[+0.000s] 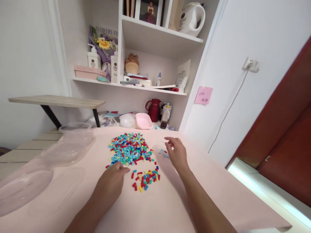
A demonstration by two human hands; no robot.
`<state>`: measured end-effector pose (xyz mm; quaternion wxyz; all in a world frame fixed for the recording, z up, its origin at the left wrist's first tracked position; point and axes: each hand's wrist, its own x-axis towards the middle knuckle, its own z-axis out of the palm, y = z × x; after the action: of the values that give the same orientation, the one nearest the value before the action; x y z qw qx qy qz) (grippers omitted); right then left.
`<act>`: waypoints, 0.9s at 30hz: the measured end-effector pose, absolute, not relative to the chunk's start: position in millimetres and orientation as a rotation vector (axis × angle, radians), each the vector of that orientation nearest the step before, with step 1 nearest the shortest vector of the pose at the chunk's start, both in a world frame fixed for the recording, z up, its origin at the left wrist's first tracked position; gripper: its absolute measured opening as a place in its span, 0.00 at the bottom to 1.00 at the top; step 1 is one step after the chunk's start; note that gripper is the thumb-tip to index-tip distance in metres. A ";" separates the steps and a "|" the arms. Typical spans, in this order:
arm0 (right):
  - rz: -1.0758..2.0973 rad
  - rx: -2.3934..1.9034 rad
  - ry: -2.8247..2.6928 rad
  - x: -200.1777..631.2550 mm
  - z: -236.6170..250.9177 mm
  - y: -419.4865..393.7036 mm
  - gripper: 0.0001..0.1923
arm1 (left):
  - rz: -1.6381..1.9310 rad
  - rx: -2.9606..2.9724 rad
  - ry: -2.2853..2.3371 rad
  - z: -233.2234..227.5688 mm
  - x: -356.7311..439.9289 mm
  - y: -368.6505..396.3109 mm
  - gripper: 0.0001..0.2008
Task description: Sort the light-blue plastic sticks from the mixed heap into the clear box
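A large pile of small coloured plastic bricks lies on the pink tabletop, with a smaller loose group of bricks in front of it. My left hand is at the big pile's near left edge, fingers curled and thumb pointing right; whatever it may hold is hidden. To the right, my right hand hovers by a shallow clear container that has a few blue and red bricks in it. Thumb and fingers of that hand are apart, with nothing visible between them.
Clear plastic tubs and a clear lid occupy the table's left side. At the back stand a pink basin, a red jug and a bottle of dark liquid. A wooden raised shelf overhangs the left.
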<state>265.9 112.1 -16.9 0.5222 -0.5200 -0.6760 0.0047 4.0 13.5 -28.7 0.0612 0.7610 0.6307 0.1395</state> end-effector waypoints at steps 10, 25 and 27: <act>0.307 -0.941 -2.305 199.8 -43.0 84.4 0.18 | 0.408 2.382 1.934 -37.8 0.0 17.2 0.26; 0.359 -1.001 -2.315 197.7 -44.0 86.2 0.16 | 0.433 2.421 1.916 -39.9 -1.5 16.8 0.23; 0.347 -0.989 -2.349 197.6 -46.2 88.0 0.18 | 0.439 2.418 1.915 -39.0 -1.1 16.8 0.22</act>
<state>197.6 88.0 -46.2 0.2810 -0.3690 -0.8764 0.1297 -1.1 16.8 -39.0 0.0127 0.7760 0.6146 0.1407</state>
